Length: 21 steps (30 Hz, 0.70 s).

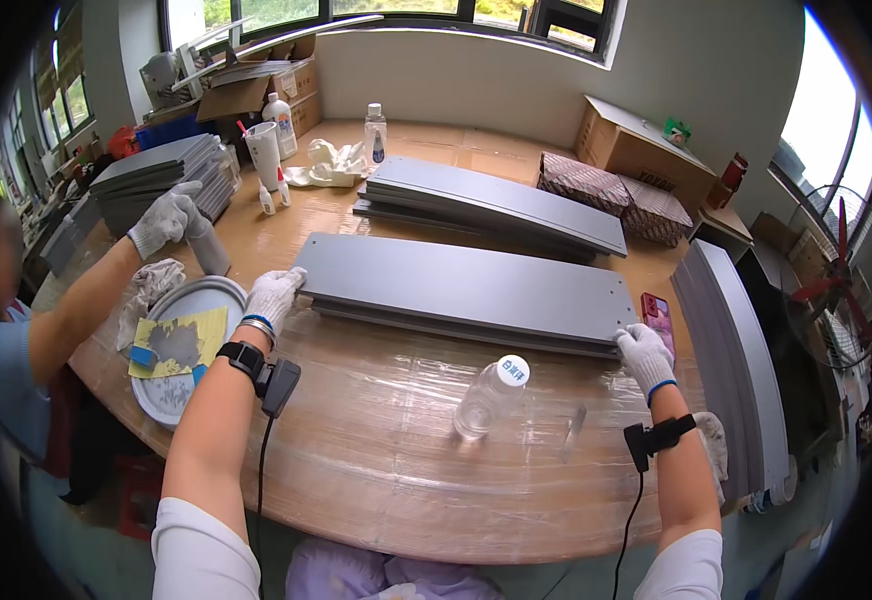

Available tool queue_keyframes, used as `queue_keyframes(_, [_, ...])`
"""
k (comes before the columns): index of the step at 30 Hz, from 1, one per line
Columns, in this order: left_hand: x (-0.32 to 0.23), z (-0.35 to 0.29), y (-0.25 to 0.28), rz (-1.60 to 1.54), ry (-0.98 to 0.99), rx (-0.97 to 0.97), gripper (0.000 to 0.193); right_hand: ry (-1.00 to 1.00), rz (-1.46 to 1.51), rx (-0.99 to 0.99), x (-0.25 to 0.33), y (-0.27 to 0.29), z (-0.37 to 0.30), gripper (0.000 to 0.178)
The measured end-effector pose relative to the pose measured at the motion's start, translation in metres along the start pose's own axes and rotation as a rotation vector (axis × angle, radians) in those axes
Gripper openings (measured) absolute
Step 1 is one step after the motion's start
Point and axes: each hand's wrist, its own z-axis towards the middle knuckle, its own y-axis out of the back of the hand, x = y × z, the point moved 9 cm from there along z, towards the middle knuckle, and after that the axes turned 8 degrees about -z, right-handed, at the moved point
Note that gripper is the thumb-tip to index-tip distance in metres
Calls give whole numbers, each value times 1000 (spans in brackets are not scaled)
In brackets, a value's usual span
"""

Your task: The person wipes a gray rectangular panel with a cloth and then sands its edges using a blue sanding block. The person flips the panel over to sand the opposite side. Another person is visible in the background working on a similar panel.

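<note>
Nearest you, a clear plastic bottle (491, 398) with a white cap lies on its side on the film-wrapped wooden table (386, 470), just in front of the work and not touching it.

Beyond it, your left hand (272, 297) and right hand (644, 355), both in white knit gloves, are closed over the two near corners of the top grey panel (466, 290), one hand at each end. The fingers curl around the edge; how tightly they clamp cannot be told. The panel lies flat on a short stack of like panels in the middle of the table, its long side running left to right across you.

It looks like long, thin, stiff painted sheet: probably moderate in weight, inclined to flex along its length and to slide on the one beneath. The edges may be sharp, and the coated face could scratch. Holding it at both ends, as you are, suits it best; keep it level so it does not sag or skid.

A red phone (658, 318) lies just beside your right hand. To the left sits a round tray (188, 345) with rags, where another person's gloved hand (164, 222) rests near a further stack. Another panel stack (496, 205) lies behind.
</note>
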Motion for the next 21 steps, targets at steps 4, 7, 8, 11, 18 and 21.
queue_keyframes(4, [-64, -24, 30, -593, -57, 108, 26, -34, 879, 50, 25, -18, 1, 27])
queue_keyframes(7, [-126, -61, 24, -755, -158, 311, 13, -119, 1191, 56, -5, -23, 3, 22])
queue_keyframes(8, [-150, -73, 27, -779, -200, 347, 17, -110, 1257, 42, -13, -14, 2, 22])
queue_keyframes(11, [-214, -139, 42, -835, -387, 404, 22, -115, 1362, -82, -34, 28, -27, 20])
queue_keyframes(18, [-166, -308, 80, -930, -344, 534, 36, 105, 1223, -135, -71, 104, -199, 27])
queue_keyframes(21, [-94, -369, 84, -965, -170, 496, 61, -99, 1120, -64, -120, 84, -254, 29])
